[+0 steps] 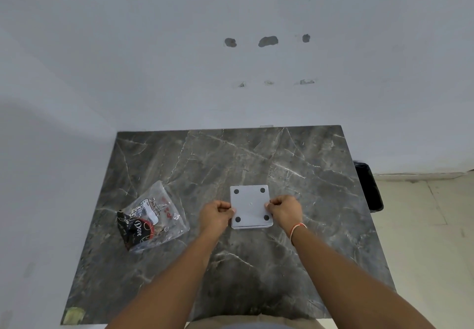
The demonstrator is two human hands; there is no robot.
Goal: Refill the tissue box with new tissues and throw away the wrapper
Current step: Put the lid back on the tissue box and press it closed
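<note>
Both hands pinch the tissue box (250,206) from opposite sides: left hand (216,214) on its left edge, right hand (285,210) on its right edge, fingers curled closed on it. Box lies upside down on the marble table (295,164), base plate with four dark feet facing up (tissues not visible, so contents cannot be confirmed). Base appears seated; refill judged nearly complete, box yet to be turned upright. Wrapper (151,217) lies crumpled, seemingly empty, well left of the left hand. Disposal outstanding; black bin (369,187) stands beyond the table's right edge.
</note>
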